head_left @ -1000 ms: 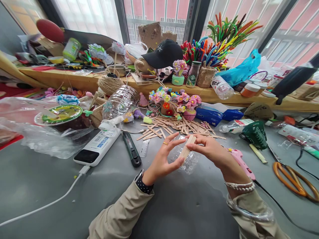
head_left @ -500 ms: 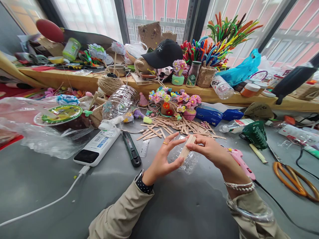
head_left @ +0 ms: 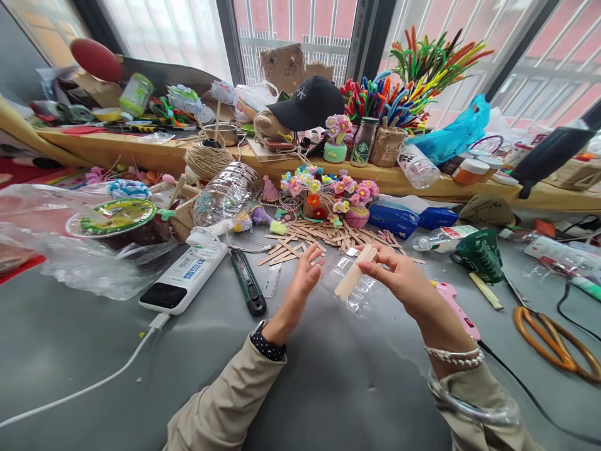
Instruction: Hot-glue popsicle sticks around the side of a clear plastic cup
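Between the thumb and fingers of my right hand (head_left: pixel 399 279) are a few flat popsicle sticks (head_left: pixel 351 280), tilted and overlapping each other. Beneath them lies a clear plastic bottle piece (head_left: pixel 361 302), partly covered by the sticks and my fingers. My left hand (head_left: pixel 303 288) is held apart to the left, its fingers raised and curved, with nothing in it. Behind both hands spreads a loose pile of popsicle sticks (head_left: pixel 328 235). Left of my left hand lie a dark green utility knife (head_left: pixel 248 282) and a clear ruler (head_left: pixel 272 280).
A pink glue gun (head_left: pixel 455 307) with a black cord lies right of my right hand, and orange-handled scissors (head_left: pixel 556 338) sit farther right. On the left are a white power bank (head_left: pixel 185 272) and a lidded bowl (head_left: pixel 117 219). Craft flowers (head_left: pixel 323 185) stand behind the stick pile.
My left hand has let go of the popsicle sticks and drawn back to the left. My right hand keeps hold of them, shifted slightly right.
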A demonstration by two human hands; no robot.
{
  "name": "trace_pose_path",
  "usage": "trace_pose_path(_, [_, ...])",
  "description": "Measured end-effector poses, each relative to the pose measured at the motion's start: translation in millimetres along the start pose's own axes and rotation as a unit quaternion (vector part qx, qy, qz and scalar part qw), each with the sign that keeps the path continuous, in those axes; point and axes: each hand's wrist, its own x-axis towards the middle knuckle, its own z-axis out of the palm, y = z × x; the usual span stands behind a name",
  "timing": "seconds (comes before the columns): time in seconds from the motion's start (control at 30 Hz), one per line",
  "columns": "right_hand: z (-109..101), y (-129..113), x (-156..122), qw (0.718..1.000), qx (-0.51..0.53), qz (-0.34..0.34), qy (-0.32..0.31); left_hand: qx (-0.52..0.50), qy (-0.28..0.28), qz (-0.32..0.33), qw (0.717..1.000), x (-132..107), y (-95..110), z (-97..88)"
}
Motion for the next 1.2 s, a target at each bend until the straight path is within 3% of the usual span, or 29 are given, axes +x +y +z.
trace_pose_path(0.1, [5.0, 1.5, 0.4, 0.998, 0.022, -0.032, 0.059, -0.040, -0.034, -0.073, 0.996, 1.2, -4.0, 0.1])
trace_pose_path(0.23, [15.0, 3.8, -0.1, 0.992, 0.045, -0.063, 0.102, -0.083, -0.037, -0.077, 0.993, 0.5, -6.3, 1.8])
trace_pose_path(0.4, [24.1, 13.8, -4.4, 0.989, 0.061, -0.083, 0.102, -0.077, -0.024, -0.065, 0.995, -1.5, -2.9, 3.7])
trace_pose_path(0.63, [33.3, 23.2, -12.7, 0.993, 0.036, -0.082, 0.080, -0.010, 0.035, -0.036, 0.999, -2.1, -2.9, 7.6])
trace_pose_path(1.2, [38.4, 24.8, -13.1, 0.994, 0.065, -0.058, 0.073, 0.020, 0.025, 0.004, 0.999, -1.0, -2.4, 8.5])
